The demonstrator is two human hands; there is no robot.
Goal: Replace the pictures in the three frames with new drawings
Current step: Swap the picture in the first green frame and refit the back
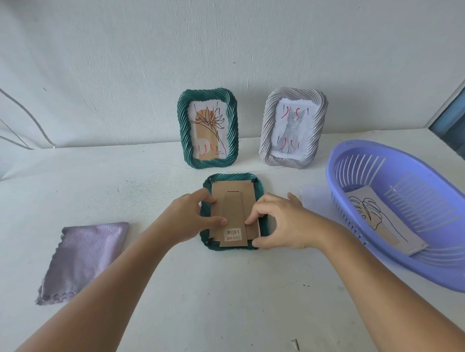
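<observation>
Frame back accessed, face down on counter (219, 296).
Left hand (189, 214) and right hand (280, 224) fingers press the cardboard backing (235, 200) of the green frame (208, 185), steadying it for clip release.

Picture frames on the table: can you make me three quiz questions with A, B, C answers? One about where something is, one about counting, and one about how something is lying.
1. Where is the leaf drawing?
A. Inside the purple basket
B. On the lilac cloth
C. Taped to the wall

2. How many frames stand upright by the wall?
A. One
B. Two
C. Three

3. How does the frame under the hands lie?
A. Upright, picture facing out
B. Flat, cardboard back up
C. On its side in the basket

Answers:
1 A, the drawing rests on the basket's floor.
2 B, the green frame and the grey frame stand there.
3 B, the left hand and right hand touch the flat frame's brown backing with its barcode sticker.
</observation>
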